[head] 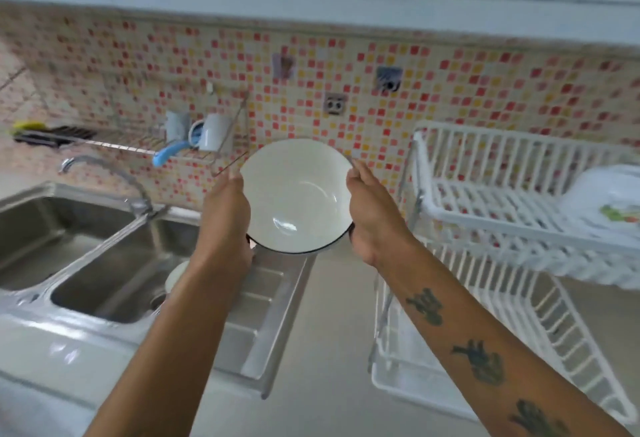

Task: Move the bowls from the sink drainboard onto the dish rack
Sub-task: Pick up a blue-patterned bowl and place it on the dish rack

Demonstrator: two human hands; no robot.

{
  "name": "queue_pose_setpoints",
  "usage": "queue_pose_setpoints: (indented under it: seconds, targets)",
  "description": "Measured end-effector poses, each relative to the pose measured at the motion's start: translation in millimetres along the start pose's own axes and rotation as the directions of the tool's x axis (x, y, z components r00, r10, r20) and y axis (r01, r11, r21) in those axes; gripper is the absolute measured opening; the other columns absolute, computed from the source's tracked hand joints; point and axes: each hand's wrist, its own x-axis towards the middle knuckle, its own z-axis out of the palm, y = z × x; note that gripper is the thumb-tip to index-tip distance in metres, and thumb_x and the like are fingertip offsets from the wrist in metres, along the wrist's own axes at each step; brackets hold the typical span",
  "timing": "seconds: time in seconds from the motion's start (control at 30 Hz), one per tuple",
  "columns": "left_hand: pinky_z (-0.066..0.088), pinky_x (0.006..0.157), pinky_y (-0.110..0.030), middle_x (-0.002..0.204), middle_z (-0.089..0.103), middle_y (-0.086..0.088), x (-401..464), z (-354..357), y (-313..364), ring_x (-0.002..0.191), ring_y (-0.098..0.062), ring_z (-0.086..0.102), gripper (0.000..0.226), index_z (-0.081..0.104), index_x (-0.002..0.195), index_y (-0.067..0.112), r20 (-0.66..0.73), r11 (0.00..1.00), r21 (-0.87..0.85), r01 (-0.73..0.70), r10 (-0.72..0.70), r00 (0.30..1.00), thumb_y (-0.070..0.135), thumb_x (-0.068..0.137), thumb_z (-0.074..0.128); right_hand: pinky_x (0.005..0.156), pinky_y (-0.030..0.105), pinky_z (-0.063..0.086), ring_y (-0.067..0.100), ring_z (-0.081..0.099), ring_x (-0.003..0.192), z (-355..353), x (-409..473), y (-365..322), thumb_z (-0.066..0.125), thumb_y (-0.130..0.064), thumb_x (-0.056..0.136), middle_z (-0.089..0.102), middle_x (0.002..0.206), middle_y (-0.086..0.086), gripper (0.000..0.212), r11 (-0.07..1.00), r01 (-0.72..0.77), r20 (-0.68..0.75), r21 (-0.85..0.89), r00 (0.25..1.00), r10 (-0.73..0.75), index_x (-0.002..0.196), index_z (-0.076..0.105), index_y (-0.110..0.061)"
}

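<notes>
A white bowl (296, 194) with a dark rim is held up in the air, its inside tilted toward me, above the far end of the steel drainboard (258, 329). My left hand (225, 218) grips its left edge and my right hand (372, 211) grips its right edge. Another pale bowl (175, 275) sits on the drainboard, mostly hidden behind my left forearm. The white two-tier dish rack (502, 215) stands to the right; its upper tier holds a white dish with a printed pattern (609, 204).
A double steel sink (69, 246) with a faucet (107, 177) lies at the left. A wire wall shelf (138, 146) carries mugs and brushes against the mosaic tiles. Grey countertop (332, 350) runs between drainboard and rack.
</notes>
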Motion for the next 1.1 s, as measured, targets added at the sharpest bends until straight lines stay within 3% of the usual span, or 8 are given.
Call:
queue_pose_setpoints:
  seconds: [0.13, 0.23, 0.4, 0.57, 0.73, 0.93, 1.03, 1.1]
  targets:
    - [0.047, 0.100, -0.038, 0.117, 0.063, 0.001, -41, 45, 48, 0.107, -0.019, 0.061, 0.020, 0.059, 0.089, 0.024, 0.146, 0.992, -0.094, -0.084, 0.098, 0.984, 0.034, 0.098, 0.045, 0.112, 0.044, 0.038, 0.019, 0.043, 0.135, -41, -24, -61, 0.031, -0.026, 0.104, 0.037, 0.153, -0.005, 0.044, 0.974, 0.190, -0.051, 0.122, 0.981, -0.185, 0.147, 0.033, -0.032]
    - [0.047, 0.103, -0.040, 0.126, 0.063, 0.001, -65, 82, 68, 0.116, -0.019, 0.060, 0.031, 0.059, 0.120, 0.023, 0.258, 0.986, -0.144, -0.086, 0.121, 0.959, 0.040, 0.100, 0.042, 0.108, 0.042, 0.043, 0.019, 0.052, 0.128, -74, -32, -85, 0.033, -0.024, 0.103, 0.051, 0.143, -0.002, 0.040, 0.937, 0.316, -0.127, 0.152, 0.946, -0.298, 0.141, 0.044, -0.028]
    - [0.052, 0.086, -0.034, 0.128, 0.065, -0.007, -92, 143, 86, 0.108, -0.023, 0.065, 0.044, 0.056, 0.132, 0.016, 0.497, 0.988, -0.144, -0.055, 0.120, 0.859, 0.039, 0.101, 0.035, 0.109, 0.046, 0.042, 0.023, 0.052, 0.129, -132, -36, -109, 0.034, -0.021, 0.103, 0.052, 0.143, 0.004, 0.037, 0.857, 0.511, -0.322, 0.066, 0.824, -0.466, 0.136, 0.051, -0.023]
    - [0.047, 0.071, -0.038, 0.108, 0.066, -0.014, -109, 188, 93, 0.087, -0.031, 0.060, 0.064, 0.058, 0.114, 0.016, 0.727, 0.982, 0.020, 0.189, -0.144, 0.672, 0.060, 0.098, 0.014, 0.106, 0.049, 0.044, 0.018, 0.054, 0.124, -183, -35, -116, 0.033, -0.022, 0.102, 0.059, 0.129, -0.008, 0.040, 0.716, 0.692, -0.335, -0.095, 0.655, -0.678, 0.108, 0.058, -0.053]
    - [0.033, 0.098, -0.074, 0.123, 0.059, -0.022, -93, 220, 80, 0.111, -0.049, 0.054, 0.091, 0.065, 0.112, 0.021, 0.795, 0.933, 0.258, 0.251, -0.352, 0.493, 0.090, 0.070, 0.026, 0.103, 0.020, 0.043, -0.006, 0.050, 0.122, -227, -27, -112, 0.030, -0.017, 0.104, 0.055, 0.127, -0.034, 0.039, 0.571, 0.790, -0.165, -0.224, 0.547, -0.821, 0.128, 0.051, -0.039]
    - [0.040, 0.097, -0.069, 0.125, 0.061, -0.021, -84, 246, 58, 0.118, -0.048, 0.055, 0.079, 0.067, 0.113, 0.021, 0.853, 0.935, 0.265, 0.234, -0.341, 0.395, 0.083, 0.069, 0.046, 0.096, 0.027, 0.049, 0.011, 0.055, 0.120, -259, -12, -119, 0.016, -0.036, 0.103, 0.059, 0.127, -0.013, 0.042, 0.690, 0.721, -0.042, -0.067, 0.689, -0.724, 0.124, 0.052, -0.035]
    - [0.050, 0.089, -0.052, 0.105, 0.064, -0.016, -88, 258, 42, 0.097, -0.039, 0.061, 0.056, 0.066, 0.104, 0.019, 0.840, 0.965, 0.197, 0.174, -0.258, 0.478, 0.067, 0.081, 0.047, 0.082, 0.034, 0.050, 0.023, 0.059, 0.108, -272, -6, -133, 0.008, -0.058, 0.096, 0.063, 0.122, 0.002, 0.056, 0.912, 0.398, 0.003, -0.101, 0.917, -0.400, 0.112, 0.058, -0.037]
    - [0.054, 0.075, -0.040, 0.099, 0.063, -0.014, -89, 262, 28, 0.088, -0.031, 0.062, 0.050, 0.062, 0.110, 0.021, 0.816, 0.980, 0.199, 0.020, -0.177, 0.550, 0.061, 0.087, 0.046, 0.078, 0.034, 0.047, 0.025, 0.059, 0.099, -279, -2, -137, 0.014, -0.069, 0.090, 0.064, 0.110, 0.008, 0.062, 0.986, 0.143, 0.018, -0.089, 0.990, -0.142, 0.105, 0.062, -0.032]
